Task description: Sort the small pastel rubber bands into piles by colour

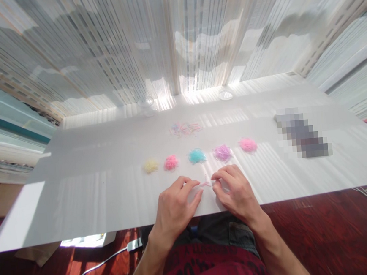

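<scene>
Close to the table's front edge, a few thin pink strands (206, 184) lie between my two hands. My left hand (179, 199) is at their left end, with thumb and index finger apart and the index tip near the strands. At the right end, my right hand (235, 189) has thumb and index tip drawn together; anything between them is too small to make out. Just beyond my hands is a row of small strand piles: yellow (150, 165), hot pink (171, 162), turquoise (197, 156), purple (223, 152) and light pink (248, 145).
A loose mixed-colour pile (186, 129) lies farther back on the white table (93, 161). Two clear round containers (225, 94) (146, 102) stand by the curtain (150, 42). A pixelated dark object (302, 134) is on the right. A white cable (95, 267) crosses the floor.
</scene>
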Demonstrator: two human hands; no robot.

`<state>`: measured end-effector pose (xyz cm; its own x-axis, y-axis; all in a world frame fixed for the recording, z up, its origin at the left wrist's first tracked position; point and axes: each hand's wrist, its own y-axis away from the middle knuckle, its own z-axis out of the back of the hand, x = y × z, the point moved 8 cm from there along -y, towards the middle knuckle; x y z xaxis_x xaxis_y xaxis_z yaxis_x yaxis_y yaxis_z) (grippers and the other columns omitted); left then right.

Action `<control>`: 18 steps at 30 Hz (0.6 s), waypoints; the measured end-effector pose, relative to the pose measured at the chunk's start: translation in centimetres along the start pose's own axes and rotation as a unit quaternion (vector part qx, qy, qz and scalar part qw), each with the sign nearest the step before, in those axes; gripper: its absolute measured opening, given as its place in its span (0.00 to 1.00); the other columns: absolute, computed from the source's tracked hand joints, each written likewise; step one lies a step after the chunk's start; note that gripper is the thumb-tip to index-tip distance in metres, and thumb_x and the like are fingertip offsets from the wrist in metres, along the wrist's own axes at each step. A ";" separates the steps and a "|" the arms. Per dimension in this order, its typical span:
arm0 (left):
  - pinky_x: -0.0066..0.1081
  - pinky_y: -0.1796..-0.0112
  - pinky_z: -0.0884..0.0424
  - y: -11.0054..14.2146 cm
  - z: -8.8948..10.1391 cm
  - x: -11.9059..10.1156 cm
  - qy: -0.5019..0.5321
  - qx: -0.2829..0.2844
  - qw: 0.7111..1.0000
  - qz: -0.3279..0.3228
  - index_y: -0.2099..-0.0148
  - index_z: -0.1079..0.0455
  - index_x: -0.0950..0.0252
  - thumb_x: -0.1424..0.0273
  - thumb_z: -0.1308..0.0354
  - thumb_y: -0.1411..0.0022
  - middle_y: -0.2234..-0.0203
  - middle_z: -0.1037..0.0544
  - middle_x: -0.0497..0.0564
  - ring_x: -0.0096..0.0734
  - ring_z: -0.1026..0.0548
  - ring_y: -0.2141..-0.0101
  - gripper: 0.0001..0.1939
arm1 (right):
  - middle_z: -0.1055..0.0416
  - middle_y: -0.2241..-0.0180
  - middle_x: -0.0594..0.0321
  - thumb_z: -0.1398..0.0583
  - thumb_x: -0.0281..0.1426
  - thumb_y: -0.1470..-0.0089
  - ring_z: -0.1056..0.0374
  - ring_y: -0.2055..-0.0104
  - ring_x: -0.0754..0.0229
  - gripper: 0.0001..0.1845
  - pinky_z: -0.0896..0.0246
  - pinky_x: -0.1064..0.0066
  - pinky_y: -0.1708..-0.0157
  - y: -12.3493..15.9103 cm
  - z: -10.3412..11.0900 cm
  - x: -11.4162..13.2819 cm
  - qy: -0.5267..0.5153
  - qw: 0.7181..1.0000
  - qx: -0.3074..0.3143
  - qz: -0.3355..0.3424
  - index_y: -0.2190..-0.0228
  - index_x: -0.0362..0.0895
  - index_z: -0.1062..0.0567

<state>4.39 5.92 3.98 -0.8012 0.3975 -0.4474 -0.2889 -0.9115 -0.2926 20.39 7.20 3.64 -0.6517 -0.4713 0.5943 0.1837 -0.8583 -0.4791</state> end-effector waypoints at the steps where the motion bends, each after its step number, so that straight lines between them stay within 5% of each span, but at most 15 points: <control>1: 0.28 0.67 0.26 -0.1 -0.3 -0.2 -0.007 0.000 1.000 -0.005 0.53 0.23 0.58 0.67 0.40 0.30 0.63 0.19 0.47 0.31 0.20 0.67 0.06 | 0.30 0.69 0.60 0.44 0.19 0.41 0.33 0.62 0.52 0.11 0.33 0.60 0.62 0.0 0.0 0.0 0.004 1.000 0.001 0.000 0.66 0.47 0.27; 18: 0.27 0.69 0.29 0.0 0.0 0.0 -0.015 0.000 1.000 -0.018 0.56 0.30 0.61 0.70 0.50 0.24 0.64 0.22 0.48 0.30 0.22 0.67 0.08 | 0.26 0.64 0.57 0.37 0.27 0.38 0.32 0.61 0.53 0.04 0.31 0.60 0.60 0.3 -1.0 0.8 -0.044 0.995 0.084 0.045 0.59 0.45 0.25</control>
<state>4.38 5.98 3.96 -0.8053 0.4269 -0.4113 -0.3179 -0.8967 -0.3081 19.19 6.74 3.36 -0.5616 -0.5570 0.6119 0.3629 -0.8304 -0.4228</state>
